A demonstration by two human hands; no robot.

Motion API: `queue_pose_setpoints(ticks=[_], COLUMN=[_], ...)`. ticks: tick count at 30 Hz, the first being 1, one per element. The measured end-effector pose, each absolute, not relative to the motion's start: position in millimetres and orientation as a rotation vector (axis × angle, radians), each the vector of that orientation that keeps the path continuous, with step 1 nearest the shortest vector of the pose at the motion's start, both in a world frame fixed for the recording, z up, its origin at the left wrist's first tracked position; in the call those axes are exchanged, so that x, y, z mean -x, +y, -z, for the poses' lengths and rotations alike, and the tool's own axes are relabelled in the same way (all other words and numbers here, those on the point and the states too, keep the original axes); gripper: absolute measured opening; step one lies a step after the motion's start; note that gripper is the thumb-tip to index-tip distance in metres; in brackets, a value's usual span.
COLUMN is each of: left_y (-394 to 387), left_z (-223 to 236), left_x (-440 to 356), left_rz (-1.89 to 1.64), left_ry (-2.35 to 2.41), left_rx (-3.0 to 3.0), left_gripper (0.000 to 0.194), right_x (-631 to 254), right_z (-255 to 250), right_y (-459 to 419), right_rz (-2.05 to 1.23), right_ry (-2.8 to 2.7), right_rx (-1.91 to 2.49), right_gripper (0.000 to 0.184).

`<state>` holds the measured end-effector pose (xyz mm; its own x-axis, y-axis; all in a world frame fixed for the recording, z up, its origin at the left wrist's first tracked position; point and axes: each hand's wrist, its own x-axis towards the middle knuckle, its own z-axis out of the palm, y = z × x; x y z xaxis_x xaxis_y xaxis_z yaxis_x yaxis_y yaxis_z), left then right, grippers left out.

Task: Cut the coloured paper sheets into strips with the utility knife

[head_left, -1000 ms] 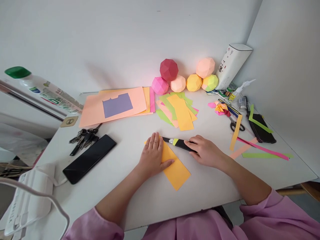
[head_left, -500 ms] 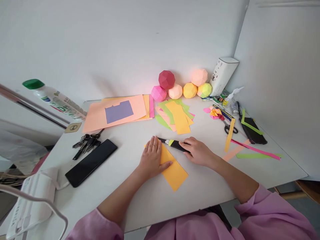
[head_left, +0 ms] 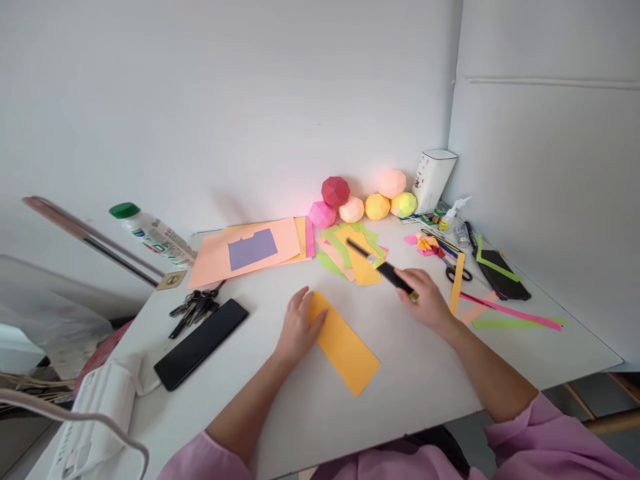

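Note:
A yellow-orange rectangle of paper [head_left: 347, 350] lies slanted on the white table. My left hand [head_left: 299, 328] rests at its upper left end, thumb on the paper and the other fingers at the edge, apart from the thumb. In my right hand [head_left: 425, 300] is a utility knife [head_left: 393, 273] with a black handle and a dark blade. The knife is held above the table, its blade pointing up and left. Behind it in view lies a pile of green, peach and yellow paper pieces [head_left: 363, 270].
Paper sheets [head_left: 210, 263] lie at the back left, beside several faceted paper balls [head_left: 335, 192]. A phone [head_left: 200, 343], keys [head_left: 197, 308] and a bottle [head_left: 155, 237] are at left. Scissors [head_left: 465, 275], paper strips [head_left: 517, 311] and glue bottles [head_left: 450, 217] stand or lie at right.
My right hand has lifted the knife away from the paper's top edge, up and right. My left hand has shifted from lying flat on the paper to its left edge. The view has tilted up.

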<state>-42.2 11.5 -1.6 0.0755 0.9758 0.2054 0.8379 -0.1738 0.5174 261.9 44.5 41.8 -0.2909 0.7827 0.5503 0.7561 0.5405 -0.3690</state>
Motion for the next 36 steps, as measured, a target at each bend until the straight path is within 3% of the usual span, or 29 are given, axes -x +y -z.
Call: queue_pose_setpoints(ticks=[3, 6, 9, 15, 18, 20, 23, 26, 31, 36], left_y=[18.2, 21.8, 22.7, 23.0, 18.7, 13.5, 5.9, 2.2, 7.3, 21.7], left_z=[-9.1, -14.7, -16.3, -17.5, -24.2, -30.5, -38.3, -40.0, -37.8, -37.2], left_x=[52.0, 58.6, 61.0, 58.1, 53.3, 49.1, 43.0, 39.0, 42.0, 58.5], left_rz=[-0.629, -0.443, -0.407, -0.663, -0.893, -1.015, -1.195, -1.312, -1.438, -1.656], left_ry=[2.031, 2.086, 2.043, 1.815, 1.663, 1.565, 1.430, 1.364, 1.234, 1.286], left_rx=[-1.982, -1.911, -1.924, -1.927, -1.682, -1.427, -1.176, -1.077, -0.949, -0.759], left_gripper=[0.058, 0.063, 0.057, 0.031, 0.029, 0.034, 0.038, 0.037, 0.034, 0.029], right_x=[-288.5, -305.1, -310.8, -301.7, -284.4, -266.9, -237.3, -215.4, -212.0, -224.2], right_z=[-42.0, -36.7, -30.5, -30.1, -33.9, -35.7, -35.9, -32.7, -23.2, -19.4], right_y=[58.9, 72.2, 79.0, 76.0, 66.5, 54.7, 30.4, 10.0, 9.8, 19.5], right_rz=[0.103, 0.100, 0.069, 0.065, 0.060, -0.061, -0.704, -1.119, -0.678, -0.588], right_ry=[-1.890, -1.873, -1.882, -1.926, -1.975, -2.033, -2.067, -2.042, -2.144, -2.170], right_rx=[1.548, 1.883, 2.017, 1.931, 1.793, 1.585, 1.057, 0.957, 0.970, 1.001], right_gripper=[0.041, 0.042, 0.041, 0.031, 0.025, 0.024, 0.032, 0.044, 0.041, 0.029])
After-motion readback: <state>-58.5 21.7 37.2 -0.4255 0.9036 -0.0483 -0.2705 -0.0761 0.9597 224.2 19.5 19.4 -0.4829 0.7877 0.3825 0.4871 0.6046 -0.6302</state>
